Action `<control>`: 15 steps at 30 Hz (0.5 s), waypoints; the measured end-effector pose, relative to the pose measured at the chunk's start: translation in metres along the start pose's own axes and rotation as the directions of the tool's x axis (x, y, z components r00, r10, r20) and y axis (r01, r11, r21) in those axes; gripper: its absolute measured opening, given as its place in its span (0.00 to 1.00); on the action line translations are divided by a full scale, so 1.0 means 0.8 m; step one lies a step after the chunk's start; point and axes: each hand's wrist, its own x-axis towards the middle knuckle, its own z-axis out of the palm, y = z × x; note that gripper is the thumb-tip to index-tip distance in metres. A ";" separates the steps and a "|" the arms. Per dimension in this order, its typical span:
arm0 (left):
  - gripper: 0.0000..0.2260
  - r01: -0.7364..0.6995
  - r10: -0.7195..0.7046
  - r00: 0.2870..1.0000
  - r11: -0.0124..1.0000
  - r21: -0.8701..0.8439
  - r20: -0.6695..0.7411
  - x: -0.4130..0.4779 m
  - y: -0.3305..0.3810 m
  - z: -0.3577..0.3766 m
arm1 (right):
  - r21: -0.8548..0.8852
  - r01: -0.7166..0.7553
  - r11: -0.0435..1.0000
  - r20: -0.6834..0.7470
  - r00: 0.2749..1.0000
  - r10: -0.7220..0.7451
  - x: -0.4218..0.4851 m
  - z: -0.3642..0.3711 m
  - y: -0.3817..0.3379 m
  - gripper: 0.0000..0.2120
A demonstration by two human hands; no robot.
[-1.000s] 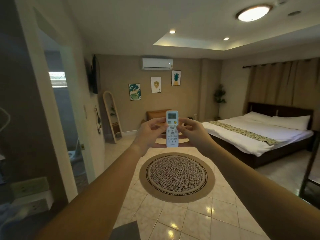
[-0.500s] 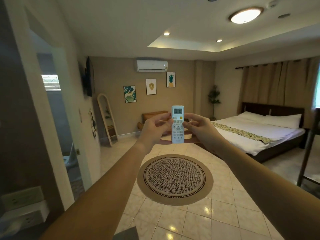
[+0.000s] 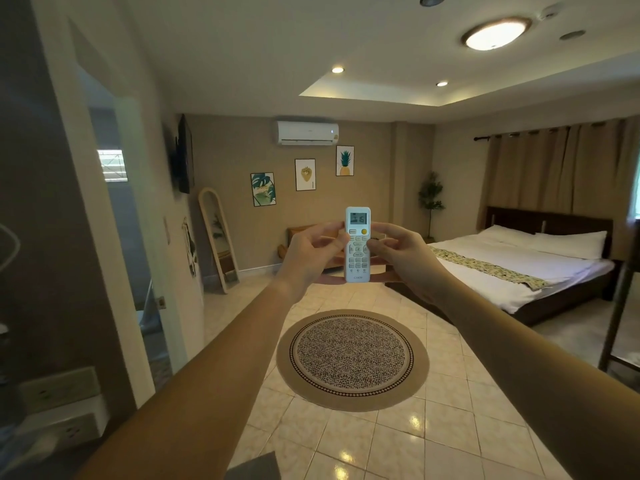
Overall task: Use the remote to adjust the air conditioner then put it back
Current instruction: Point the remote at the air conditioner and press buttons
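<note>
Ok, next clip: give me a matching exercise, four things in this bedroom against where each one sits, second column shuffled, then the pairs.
Things:
1. remote
2. air conditioner
3. round rug
4. arched mirror

Places:
A. flat on the tiled floor, below the outstretched arms
B. leaning against the left wall, standing on the floor
C. high on the far wall, above the framed pictures
D. upright between the left hand and the right hand

Pairs: 1-D, 2-C, 3-A, 4-B
</note>
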 end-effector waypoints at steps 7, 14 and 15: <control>0.16 0.028 -0.028 1.000 0.999 -0.035 0.008 -0.009 0.004 -0.003 | -0.004 -0.020 1.000 0.002 1.000 0.020 -0.005 0.005 0.000 0.16; 0.16 0.019 -0.019 1.000 1.000 -0.013 -0.015 -0.013 0.006 -0.003 | -0.027 -0.020 0.999 0.008 1.000 0.020 -0.007 0.010 -0.003 0.16; 0.17 0.018 -0.018 1.000 1.000 -0.006 -0.019 -0.014 0.007 -0.004 | -0.031 -0.021 0.999 0.007 1.000 0.022 -0.008 0.010 -0.003 0.16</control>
